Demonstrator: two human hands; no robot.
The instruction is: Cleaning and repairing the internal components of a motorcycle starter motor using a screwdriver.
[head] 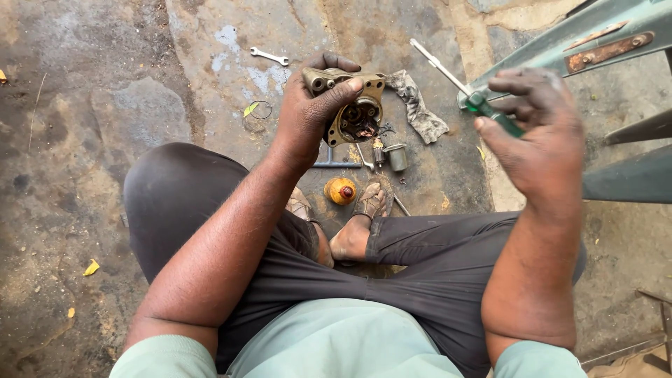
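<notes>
Head view: stained concrete floor [105, 105]; left hand [308, 112] grips housing [357, 115], right hand [539, 140] pinches screwdriver [448, 73].

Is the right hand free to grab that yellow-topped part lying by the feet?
Probably not: the right hand already holds a green-handled screwdriver, raised well away from the yellow-topped part.

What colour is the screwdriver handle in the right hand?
Green: the screwdriver handle shows in the right hand, head view.
</notes>
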